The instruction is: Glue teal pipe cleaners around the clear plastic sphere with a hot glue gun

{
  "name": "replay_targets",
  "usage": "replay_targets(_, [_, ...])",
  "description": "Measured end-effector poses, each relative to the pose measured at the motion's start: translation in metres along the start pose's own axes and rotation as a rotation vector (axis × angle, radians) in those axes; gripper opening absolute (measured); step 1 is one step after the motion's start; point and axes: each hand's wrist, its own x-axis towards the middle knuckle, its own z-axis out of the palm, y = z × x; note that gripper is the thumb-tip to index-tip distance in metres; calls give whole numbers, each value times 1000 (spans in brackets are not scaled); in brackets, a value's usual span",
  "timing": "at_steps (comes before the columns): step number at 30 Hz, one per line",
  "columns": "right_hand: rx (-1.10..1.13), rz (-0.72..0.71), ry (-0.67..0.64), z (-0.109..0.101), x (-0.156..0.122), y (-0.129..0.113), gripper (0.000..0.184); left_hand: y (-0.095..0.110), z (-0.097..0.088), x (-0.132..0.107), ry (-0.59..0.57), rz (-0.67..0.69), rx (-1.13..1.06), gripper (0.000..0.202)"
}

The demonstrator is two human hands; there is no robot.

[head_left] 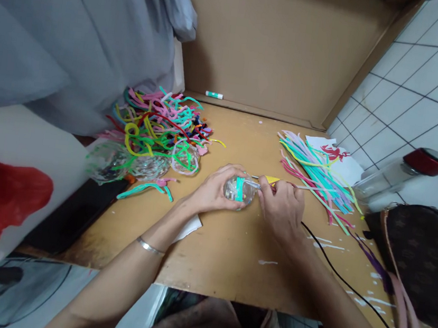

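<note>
My left hand (211,189) is closed around a clear plastic ball (238,190) with a teal strip on it, held just above the wooden table (227,261). My right hand (283,206) grips a yellow-tipped tool (267,181) whose metal nozzle touches the ball's right side. A black cord (341,277) trails from that hand toward the table's near right edge. Three more clear balls (145,163) wrapped in coloured strips lie to the left.
A tangled heap of pipe cleaners (160,119) sits at the back left, and a straight bundle (317,171) lies at the right on white paper (339,160). A brown bag (423,258), a red-capped clear bottle (401,173), a glue stick (214,95) and a cardboard back wall (281,49) surround the table.
</note>
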Motion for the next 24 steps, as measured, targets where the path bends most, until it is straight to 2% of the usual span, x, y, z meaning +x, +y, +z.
replay_targets(5, [-71, 46, 45, 8, -11, -12, 38, -3, 0, 0, 16, 0, -7, 57])
replay_targets(9, [-21, 69, 8, 14, -17, -16, 42, -4, 1, 0, 18, 0, -11, 57])
replay_targets(16, [115, 127, 27, 7, -13, -11, 36, -4, 2, 0, 20, -10, -6, 58])
replay_targets(24, [144, 25, 40, 12, -9, -7, 34, -2, 1, 0, 12, 5, -13, 57])
